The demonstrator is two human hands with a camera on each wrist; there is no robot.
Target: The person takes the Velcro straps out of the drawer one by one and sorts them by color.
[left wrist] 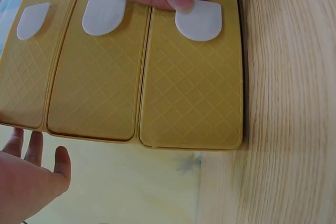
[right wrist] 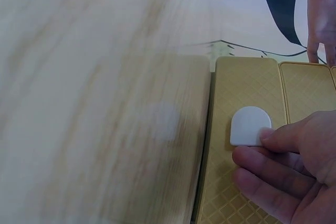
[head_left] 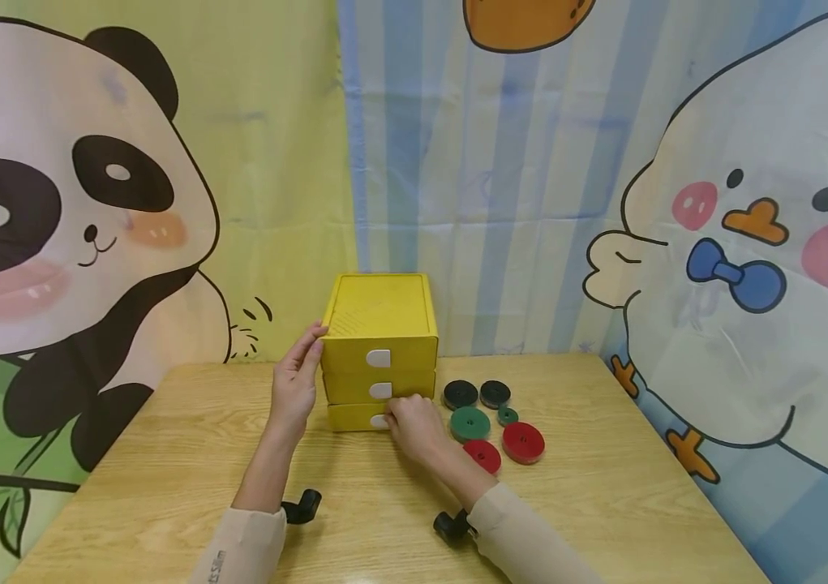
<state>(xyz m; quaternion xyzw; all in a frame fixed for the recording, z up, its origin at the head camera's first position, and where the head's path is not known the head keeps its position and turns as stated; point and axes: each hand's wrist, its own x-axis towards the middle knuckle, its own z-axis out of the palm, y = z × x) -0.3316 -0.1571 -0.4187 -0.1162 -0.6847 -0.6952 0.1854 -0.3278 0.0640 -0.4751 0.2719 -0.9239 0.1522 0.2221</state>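
Observation:
A yellow three-drawer box (head_left: 381, 308) stands on the table, with a white tab on each drawer front. My right hand (head_left: 417, 426) is at the bottom drawer (left wrist: 191, 87). Its thumb and fingers pinch the edge of that drawer's white tab (right wrist: 251, 125). My left hand (head_left: 295, 388) rests against the box's left side near the top, fingers fairly straight. In the left wrist view the left hand (left wrist: 34, 179) shows beside the box, its fingertips partly hidden behind the edge. The drawers look closed or nearly so; their insides are hidden.
Right of the box lie several round discs: two black ones (head_left: 461, 394), a large green one (head_left: 469, 423), a small green one (head_left: 508, 416), and two red ones (head_left: 523, 443). The wooden table (head_left: 370, 503) meets a printed curtain (head_left: 472, 178) behind the box.

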